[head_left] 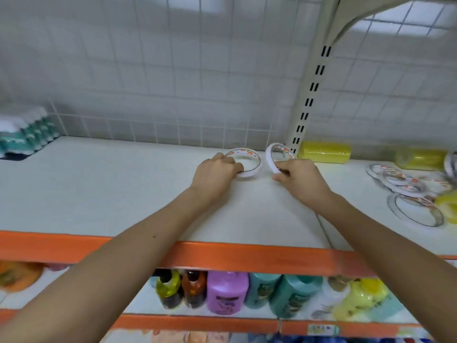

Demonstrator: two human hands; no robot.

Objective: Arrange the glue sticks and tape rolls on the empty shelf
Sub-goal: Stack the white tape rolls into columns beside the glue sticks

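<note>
Two thin white tape rolls are at the back of the white shelf (103, 189), near the upright post. My left hand (215, 173) grips the left tape roll (249, 162), which lies flat on the shelf. My right hand (300, 178) pinches the right tape roll (278, 154), which stands tilted on its edge. On the neighbouring shelf at the right lies a loose pile of several more tape rolls (408, 189). No glue sticks can be made out.
Yellow wrapped packs (324, 152) lie at the back right by the slotted post (306, 105). Teal bottles (27, 134) stand at the far left. An orange rail (222, 256) edges the shelf; bottles (226, 292) fill the shelf below.
</note>
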